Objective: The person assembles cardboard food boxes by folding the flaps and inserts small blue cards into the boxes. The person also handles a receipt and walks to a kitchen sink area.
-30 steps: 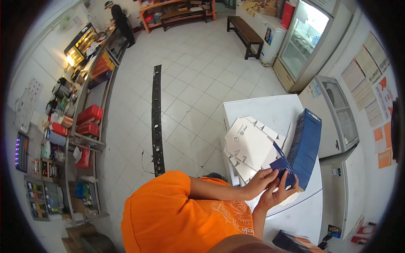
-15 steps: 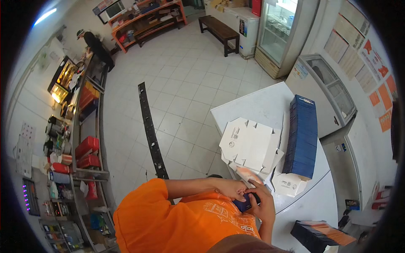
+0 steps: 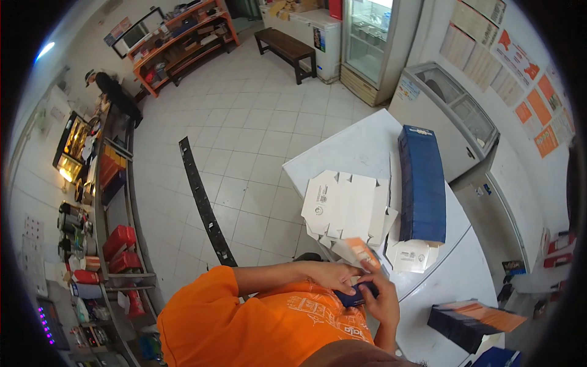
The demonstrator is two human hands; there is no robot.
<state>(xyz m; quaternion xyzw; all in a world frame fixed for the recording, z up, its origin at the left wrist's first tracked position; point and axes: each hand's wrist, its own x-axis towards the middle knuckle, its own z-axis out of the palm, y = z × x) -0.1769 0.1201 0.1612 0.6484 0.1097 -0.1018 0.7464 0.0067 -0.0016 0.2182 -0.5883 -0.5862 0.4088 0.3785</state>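
Observation:
Close to the front of my orange shirt, both hands meet around a small dark blue object, perhaps a carton piece; its exact kind is partly hidden. My left hand reaches across from the left, fingers closed at its upper edge. From the right, my right hand grips it with bent fingers and thumb. An orange-and-white printed piece sticks up just beyond the fingers; whether it joins the blue object I cannot tell. Flat white die-cut cartons lie on the white table ahead of my hands.
A long dark blue stack of packed pieces stands on the right of the table. Near the table's right front lies a dark stack with orange faces. A person stands at the far left counter. A black strip lies on the floor.
The view has shifted, so the room appears further left. The orange-and-white piece shows more upright above my hands. Both hands keep hold of the dark blue object.

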